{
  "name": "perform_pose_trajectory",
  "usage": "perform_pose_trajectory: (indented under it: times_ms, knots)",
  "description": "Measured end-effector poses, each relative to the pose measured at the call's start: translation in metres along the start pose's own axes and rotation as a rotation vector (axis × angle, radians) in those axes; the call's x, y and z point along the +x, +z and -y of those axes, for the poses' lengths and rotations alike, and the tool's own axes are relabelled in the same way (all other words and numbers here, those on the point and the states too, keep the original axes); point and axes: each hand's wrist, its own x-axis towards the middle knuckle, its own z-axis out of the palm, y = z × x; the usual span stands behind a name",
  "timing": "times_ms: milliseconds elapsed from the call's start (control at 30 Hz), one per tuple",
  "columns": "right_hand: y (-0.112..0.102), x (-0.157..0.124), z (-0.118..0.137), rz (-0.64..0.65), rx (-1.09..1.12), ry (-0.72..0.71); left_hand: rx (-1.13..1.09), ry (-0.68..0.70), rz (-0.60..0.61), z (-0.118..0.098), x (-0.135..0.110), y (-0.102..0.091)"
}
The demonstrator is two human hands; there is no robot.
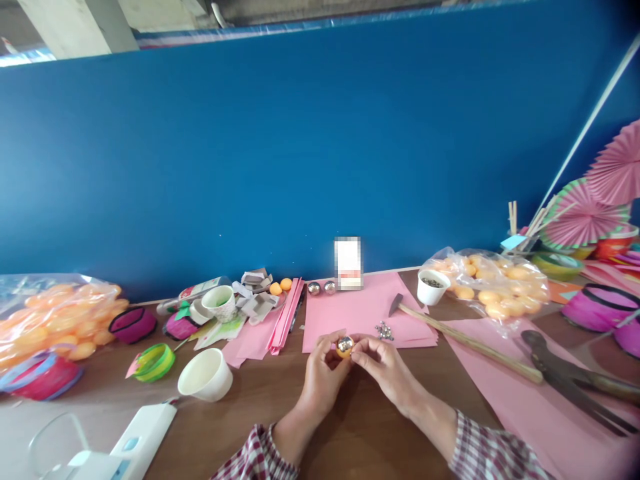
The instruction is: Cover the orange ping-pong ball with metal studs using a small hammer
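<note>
My left hand (324, 373) is closed round a small orange ball (345, 346) whose upper side is covered with shiny silver studs. My right hand (387, 370) pinches at the ball's right side with thumb and forefinger; whatever may be between those fingertips is too small to make out. A little pile of silver studs (384, 331) lies on pink paper (350, 320) just beyond my right hand. Two balls fully covered in silver, a left one (313, 288) and a right one (329, 287), sit at the paper's back edge. Two plain orange balls (281, 286) lie left of them.
A hammer (470, 340) and dark metal shears (575, 373) lie at the right. Behind the hammer stand a white cup (433, 287) of small dark pieces and a bag of orange balls (500, 283). Paper cups (205, 375), another ball bag (55, 317) and a white device (145, 433) are left.
</note>
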Motion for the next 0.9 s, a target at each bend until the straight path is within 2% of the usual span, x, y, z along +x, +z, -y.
perform_pose_trajectory:
  times_ms: [300,600,900]
  knots:
    - [0.0003,0.0011,-0.0012,0.018,0.050,-0.001,-0.024,0.000,-0.001,-0.0006,0.0000,0.0011]
    - [-0.0005,0.0009,0.0001,0.006,0.109,0.023,-0.028,-0.056,-0.018,-0.0039,-0.0004,0.0004]
    - [-0.0011,0.0020,-0.0055,-0.021,0.090,0.034,-0.050,-0.045,0.032,-0.0051,0.0004,0.0021]
